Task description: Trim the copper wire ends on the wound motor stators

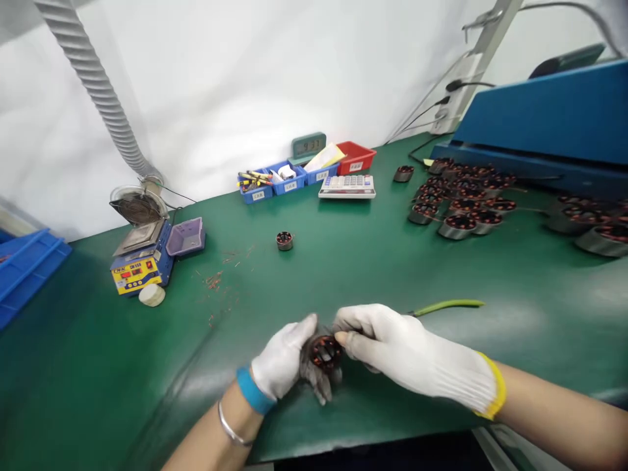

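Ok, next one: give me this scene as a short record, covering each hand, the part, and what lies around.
left hand: gloved, holding a copper-wound ring
right hand: gloved, fingertips at the ring's edge; whether they grip a wire is unclear
nearby tool: green-handled tool lying beyond the right hand
bench left: blue-and-yellow device, purple tray, copper-coloured scraps
bench right: many similar rings before a blue machine
bench back: calculator, blue bins, red bin, clock
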### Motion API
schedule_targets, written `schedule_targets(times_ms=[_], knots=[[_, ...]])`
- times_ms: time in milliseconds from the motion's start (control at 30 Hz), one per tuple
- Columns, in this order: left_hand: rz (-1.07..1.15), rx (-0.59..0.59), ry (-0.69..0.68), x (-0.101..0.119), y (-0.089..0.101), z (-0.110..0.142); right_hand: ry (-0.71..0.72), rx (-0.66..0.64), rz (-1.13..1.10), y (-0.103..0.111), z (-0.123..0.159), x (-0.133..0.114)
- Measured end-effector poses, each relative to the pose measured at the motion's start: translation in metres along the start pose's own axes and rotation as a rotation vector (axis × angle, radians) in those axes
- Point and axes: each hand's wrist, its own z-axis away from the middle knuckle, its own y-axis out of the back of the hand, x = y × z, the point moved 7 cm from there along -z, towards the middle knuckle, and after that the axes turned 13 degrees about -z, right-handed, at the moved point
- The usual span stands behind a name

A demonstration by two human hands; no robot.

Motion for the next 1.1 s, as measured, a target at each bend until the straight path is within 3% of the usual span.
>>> schedule_targets(times_ms=[100,167,233,267,367,400,433,533,600,667,700,800,833,867,1000,1033,1100], knots=[[-0.291,0.500,-0.321,0.018,0.021,0.018,-0.098,0.002,-0.090,0.005,0.000,-0.002],[-0.346,0.648,-0.424,0.023,0.028,0.029,-0.065,-0.018,-0.089,0.005,0.003,-0.011],[-0.274,0.559,-0.395,0.021,0.030,0.024,0.012,-0.014,0.076,0.005,0.007,-0.024],[-0.203,0.430,-0.343,0.017,0.027,0.016,0.050,-0.002,0.187,0.005,0.008,-0.030],[0.025,-0.117,-0.139,0.007,-0.002,0.002,0.084,-0.008,0.414,0.003,0.009,-0.040],[0.068,-0.176,-0.123,0.008,-0.006,0.003,0.069,-0.005,0.455,0.005,0.008,-0.041],[0.089,-0.111,-0.161,0.012,-0.001,0.003,0.054,0.006,0.485,0.007,0.007,-0.042],[0.195,0.397,-0.399,0.027,0.040,0.016,0.036,0.055,0.522,0.015,0.005,-0.050],[0.304,0.569,-0.447,0.027,0.056,0.020,0.027,0.040,0.540,0.014,0.004,-0.056],[0.345,0.538,-0.376,0.021,0.056,0.011,0.023,0.001,0.587,0.008,0.002,-0.061],[0.323,0.444,-0.316,0.019,0.048,0.004,0.035,-0.022,0.610,0.003,0.001,-0.062],[0.142,0.000,-0.088,0.006,0.009,-0.010,0.107,-0.055,0.670,-0.006,-0.001,-0.063],[0.086,-0.069,-0.060,0.004,0.003,-0.008,0.136,-0.043,0.692,-0.006,-0.001,-0.063],[0.046,-0.043,-0.082,0.006,0.004,-0.006,0.164,-0.018,0.716,-0.004,0.000,-0.063],[0.134,0.542,-0.405,0.029,0.054,0.017,0.293,0.090,0.767,0.004,0.007,-0.074],[0.175,0.634,-0.448,0.031,0.063,0.022,0.321,0.095,0.771,0.003,0.009,-0.078],[0.204,0.592,-0.450,0.033,0.066,0.020,0.359,0.084,0.787,-0.002,0.010,-0.085]])
